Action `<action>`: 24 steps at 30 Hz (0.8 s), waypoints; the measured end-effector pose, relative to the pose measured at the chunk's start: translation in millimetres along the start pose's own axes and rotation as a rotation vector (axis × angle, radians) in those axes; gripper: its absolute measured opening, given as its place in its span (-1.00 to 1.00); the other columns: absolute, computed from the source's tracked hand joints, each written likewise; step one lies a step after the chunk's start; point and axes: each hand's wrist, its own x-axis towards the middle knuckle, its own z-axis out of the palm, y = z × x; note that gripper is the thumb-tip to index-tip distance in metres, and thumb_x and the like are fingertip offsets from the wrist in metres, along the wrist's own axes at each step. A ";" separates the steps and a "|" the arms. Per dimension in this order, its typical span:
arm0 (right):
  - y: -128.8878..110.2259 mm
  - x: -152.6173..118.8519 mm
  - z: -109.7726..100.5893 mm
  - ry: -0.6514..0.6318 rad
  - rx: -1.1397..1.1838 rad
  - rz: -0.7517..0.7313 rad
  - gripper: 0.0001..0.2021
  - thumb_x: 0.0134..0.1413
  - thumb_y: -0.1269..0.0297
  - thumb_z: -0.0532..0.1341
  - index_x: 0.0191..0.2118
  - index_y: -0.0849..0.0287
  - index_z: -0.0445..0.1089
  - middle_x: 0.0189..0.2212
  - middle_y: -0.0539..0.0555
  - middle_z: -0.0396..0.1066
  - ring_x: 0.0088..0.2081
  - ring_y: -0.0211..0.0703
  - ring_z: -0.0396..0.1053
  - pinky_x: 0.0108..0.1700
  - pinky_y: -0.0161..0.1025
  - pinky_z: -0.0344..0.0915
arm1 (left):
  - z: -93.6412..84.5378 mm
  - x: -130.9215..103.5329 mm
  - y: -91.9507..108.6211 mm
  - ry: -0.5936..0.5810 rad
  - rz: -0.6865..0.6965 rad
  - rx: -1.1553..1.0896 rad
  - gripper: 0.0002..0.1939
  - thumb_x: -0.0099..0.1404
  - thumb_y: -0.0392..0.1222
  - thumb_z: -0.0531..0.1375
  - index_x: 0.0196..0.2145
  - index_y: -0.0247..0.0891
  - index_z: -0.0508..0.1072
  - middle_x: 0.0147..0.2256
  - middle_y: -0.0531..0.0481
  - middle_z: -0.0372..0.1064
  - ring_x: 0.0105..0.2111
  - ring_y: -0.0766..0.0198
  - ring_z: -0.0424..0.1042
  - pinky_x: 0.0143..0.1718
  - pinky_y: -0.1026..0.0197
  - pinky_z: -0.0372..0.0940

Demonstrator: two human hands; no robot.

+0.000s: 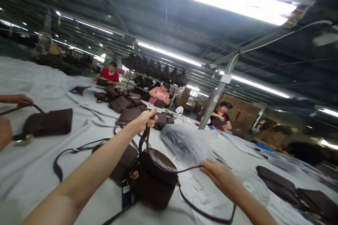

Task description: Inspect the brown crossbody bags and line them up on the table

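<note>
A dark brown bucket bag (155, 182) stands upright on the white-covered table in front of me. Its top is open, with clear plastic showing inside. A gold charm (134, 174) and a black hang tag (126, 194) dangle on its left side. My left hand (147, 119), above the bag, is closed around a dark strap rising from its rim. To the right, my right hand (218, 173) pinches a thin dark cord (188, 169) stretched taut from the rim. A longer shoulder strap (202, 214) droops below my right forearm.
Another person's hand (22, 100) grips a strap near a brown bag (49, 122) at left. Several more bags (120, 103) lie beyond. A clear plastic bag (185, 140), a small fan (248, 185) and a metal post (216, 93) stand to the right. Co-workers sit across the table.
</note>
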 end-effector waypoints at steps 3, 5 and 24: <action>-32.9 41.6 -26.8 0.059 -0.161 -0.055 -0.69 0.31 0.19 -0.03 -0.08 0.10 0.43 -0.22 0.16 0.50 -0.23 -0.04 0.47 -0.22 -0.21 0.31 | 30.6 -3.1 -11.3 -0.180 -0.124 0.204 -0.61 0.10 -0.12 0.40 -0.28 -0.29 0.29 -0.53 0.10 0.33 -0.79 0.59 -0.05 -0.77 0.45 -0.23; -54.8 70.3 -37.5 0.087 -0.206 -0.019 -0.63 0.28 0.24 0.03 0.16 0.15 0.27 -0.19 0.21 0.52 -0.22 0.01 0.49 -0.24 -0.22 0.29 | 46.3 -6.3 -18.2 -0.302 -0.174 0.405 -0.38 0.06 -0.04 0.41 -0.03 -0.22 0.23 -0.49 0.14 0.34 -0.78 0.58 -0.05 -0.76 0.44 -0.20; -62.0 138.2 -26.1 0.101 -0.240 0.062 -0.71 0.28 0.22 0.10 0.08 0.11 0.30 -0.37 0.06 0.53 -0.26 -0.09 0.47 -0.28 -0.30 0.16 | -9.2 -26.3 -54.4 -0.399 -0.253 0.319 -0.68 0.13 -0.09 0.34 -0.47 -0.26 0.25 -0.66 0.24 0.08 -0.72 0.49 0.08 -0.65 0.39 0.06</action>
